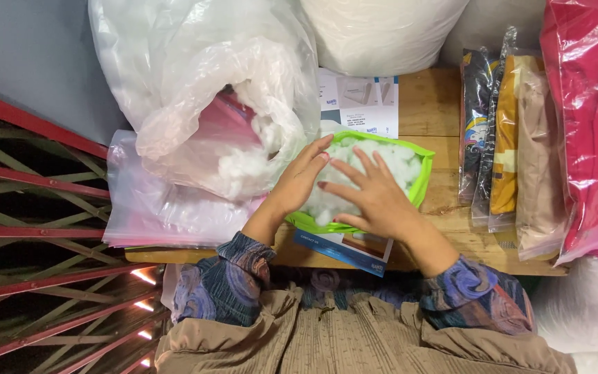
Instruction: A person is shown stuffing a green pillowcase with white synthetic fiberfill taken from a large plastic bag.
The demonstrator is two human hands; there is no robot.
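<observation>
1. On the wooden table (444, 104), just in front of the person, lies a lime-green cover (420, 163) stuffed with white fibre filling (399, 166); the filling bulges out of its open mouth in soft clumps.
2. Both hands lie flat on that filling with fingers spread, clasping nothing: the left hand (300, 181) presses its near-left side, the right hand (372, 197) covers its middle.
3. Printed paper cards (358, 104) lie under the cover, one showing beyond it and one poking out at the table's near edge.
4. Just left of the cover, a large clear plastic bag (195, 83) spills more white filling (243, 166) and rests on flat packets in clear wrap (153, 208) that overhang the table's left edge.
5. To the right, a row of wrapped fabric packs (513, 145) stands on edge, with a pink packet (590, 125) beyond; bare wood shows only in a narrow strip between the cover and these packs.
6. Past the left edge are red metal bars (29, 173).
7. Hands hide much of the cover's near side, and a white sack (382, 28) is cut off at the top.
</observation>
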